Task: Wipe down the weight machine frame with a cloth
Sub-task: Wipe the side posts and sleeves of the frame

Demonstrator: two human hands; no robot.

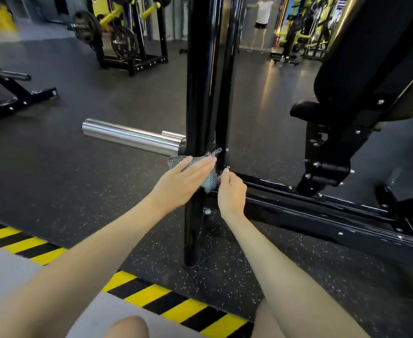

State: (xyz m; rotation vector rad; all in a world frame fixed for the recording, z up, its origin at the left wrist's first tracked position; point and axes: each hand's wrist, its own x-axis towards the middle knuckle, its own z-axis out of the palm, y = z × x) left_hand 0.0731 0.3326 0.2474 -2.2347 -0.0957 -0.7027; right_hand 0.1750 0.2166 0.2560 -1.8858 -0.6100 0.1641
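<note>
Left hand [183, 184]: I see the forearm reaching in from lower left; fingers straight and together, palm flat, pressing the cloth [211, 179] onto the upright post [200, 93].
Right hand [232, 193]: forearm in from lower right; fingers curled, pinching the cloth's right edge beside the post.
Cloth: grey-green mesh, wrapped round the black post low down, just above the base rail [322, 211].
Nearby: chrome sleeve [132, 137] sticks out left of the post, just above the cloth.
Floor: hazard tape [151, 296] under my forearms.
</note>
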